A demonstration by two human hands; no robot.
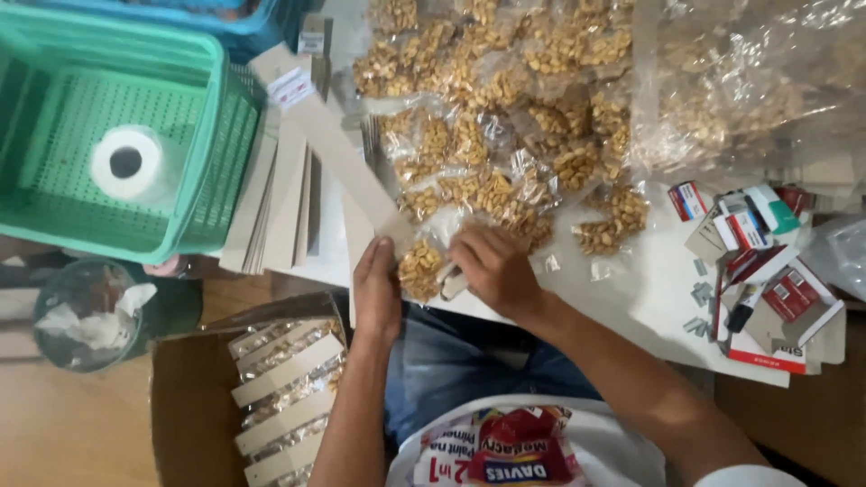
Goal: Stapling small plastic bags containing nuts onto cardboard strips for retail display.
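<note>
Both forearms reach up from the bottom edge toward a small clear packet of peanuts [420, 269], which lies at the near edge of the white surface [649, 298]. On the packet's left, the left hand [376, 290] pinches its edge between thumb and fingers, grasping it. On the packet's right, the right hand [492, 268] curls over its corner, fingers bent and pressing down on the plastic; whether it fully grips cannot be told. Below and left of the packet, an open cardboard box [180, 406] holds finished packets with cardboard header strips [287, 397], stacked in a column. A long cardboard strip [338, 149] runs from the packet up and to the left. Just beyond the packet spreads a heap of similar peanut bags [492, 117]. Well to the packet's right lie small red-and-white boxes [767, 271]. Far to the upper left, a green plastic basket [203, 117] holds a white tissue roll [128, 162].
</note>
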